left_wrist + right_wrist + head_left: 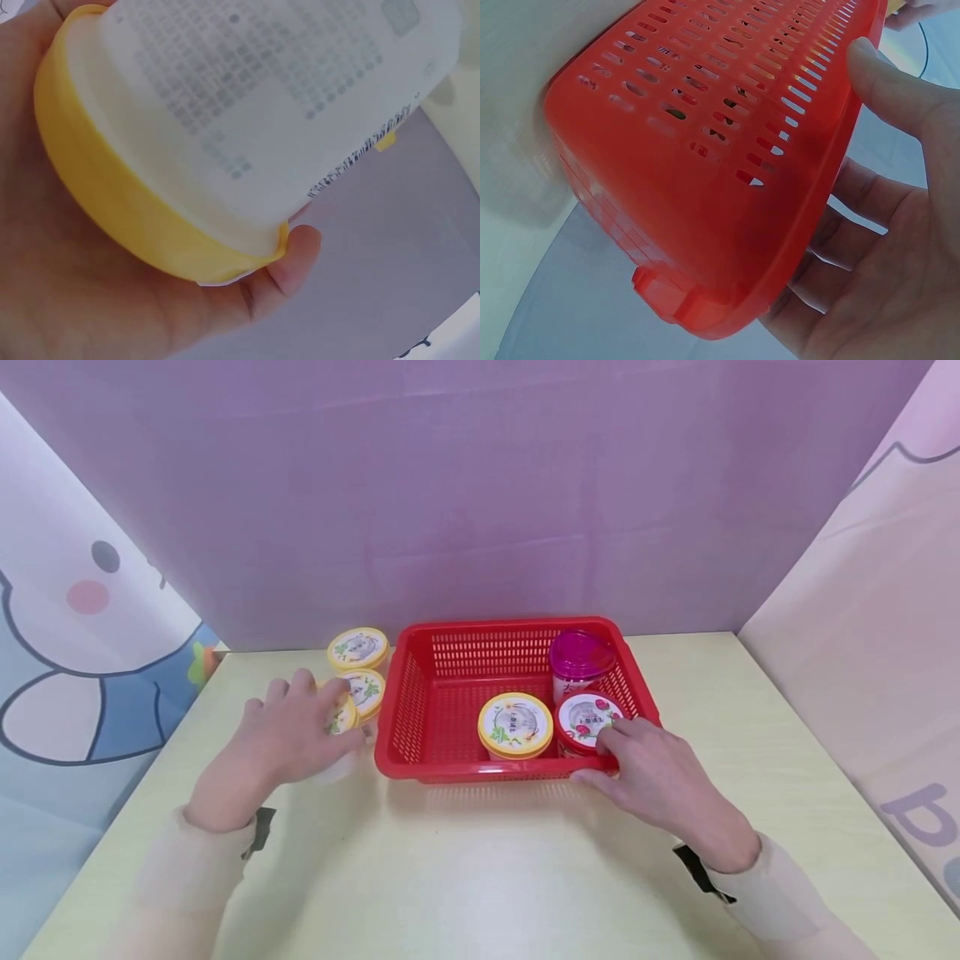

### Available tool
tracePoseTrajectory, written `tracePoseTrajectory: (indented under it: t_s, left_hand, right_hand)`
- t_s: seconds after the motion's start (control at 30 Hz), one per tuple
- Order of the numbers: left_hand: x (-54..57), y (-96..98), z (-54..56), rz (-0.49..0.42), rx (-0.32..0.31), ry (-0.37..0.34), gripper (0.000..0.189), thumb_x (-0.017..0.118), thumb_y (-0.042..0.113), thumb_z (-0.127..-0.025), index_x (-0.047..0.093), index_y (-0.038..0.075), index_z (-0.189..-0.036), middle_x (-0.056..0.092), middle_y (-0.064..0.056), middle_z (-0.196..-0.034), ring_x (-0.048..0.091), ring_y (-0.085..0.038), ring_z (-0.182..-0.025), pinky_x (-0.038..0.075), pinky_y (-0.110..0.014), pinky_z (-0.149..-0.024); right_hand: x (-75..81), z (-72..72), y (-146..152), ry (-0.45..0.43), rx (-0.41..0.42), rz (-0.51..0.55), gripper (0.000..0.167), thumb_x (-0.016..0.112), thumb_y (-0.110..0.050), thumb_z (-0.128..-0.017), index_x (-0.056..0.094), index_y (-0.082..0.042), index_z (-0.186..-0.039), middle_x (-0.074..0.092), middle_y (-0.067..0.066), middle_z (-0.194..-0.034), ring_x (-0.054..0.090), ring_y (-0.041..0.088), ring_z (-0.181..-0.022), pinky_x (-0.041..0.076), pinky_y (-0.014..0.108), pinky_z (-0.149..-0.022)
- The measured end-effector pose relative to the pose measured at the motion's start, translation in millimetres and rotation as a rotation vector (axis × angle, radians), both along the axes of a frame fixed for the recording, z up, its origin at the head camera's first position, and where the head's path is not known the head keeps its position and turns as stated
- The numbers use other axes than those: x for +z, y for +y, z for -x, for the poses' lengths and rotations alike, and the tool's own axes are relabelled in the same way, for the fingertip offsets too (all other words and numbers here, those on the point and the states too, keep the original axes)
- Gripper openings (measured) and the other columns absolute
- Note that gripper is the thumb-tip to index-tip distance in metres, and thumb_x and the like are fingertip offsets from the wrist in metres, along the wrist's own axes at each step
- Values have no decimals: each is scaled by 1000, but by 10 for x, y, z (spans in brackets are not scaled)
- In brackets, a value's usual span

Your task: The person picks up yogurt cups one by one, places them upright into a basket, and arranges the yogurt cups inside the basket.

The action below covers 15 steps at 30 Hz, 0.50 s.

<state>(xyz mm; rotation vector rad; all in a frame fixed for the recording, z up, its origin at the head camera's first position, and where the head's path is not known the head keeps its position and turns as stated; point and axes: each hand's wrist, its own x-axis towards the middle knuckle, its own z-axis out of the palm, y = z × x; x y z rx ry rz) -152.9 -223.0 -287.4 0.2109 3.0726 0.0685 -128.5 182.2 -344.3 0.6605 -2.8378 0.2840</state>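
My left hand grips a white tub with a yellow lid to the left of the basket. In the left wrist view, its fingers and thumb curl round the lid rim, and printed text and a barcode show on the tub's side. My right hand pinches the front right rim of a red plastic basket, thumb outside and fingers over the edge. Inside the basket are a yellow-lidded tub, a red-lidded tub with strawberry pictures and, behind that, a purple-lidded tub.
Two more yellow-lidded tubs, a rear one and a nearer one, stand left of the basket. A purple cloth hangs behind the pale table. Printed cloths flank both sides.
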Motion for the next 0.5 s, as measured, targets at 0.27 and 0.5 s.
tracePoseTrajectory:
  t_s: [0.27,0.5]
  left_hand:
    - [156,48,48,-1,-1,-2,81,71,56,-81,46,11,-145,46,-25,-127,45,-46,-112,49,-66,-82]
    - [242,96,63,-4,-2,21,81,71,51,-82,44,12,-148,44,-26,-132,43,-48,-115,47,-70,-87]
  right_hand:
    - [4,0,-2,-6,-3,0,43,90,-45,-73,67,-12,-88,59,-1,-79,53,16,-73,51,35,-61]
    - [-2,5,-1,0,3,-1,44,89,-46,-73,67,-11,-88,59,-1,-79,54,16,-73,51,35,-61]
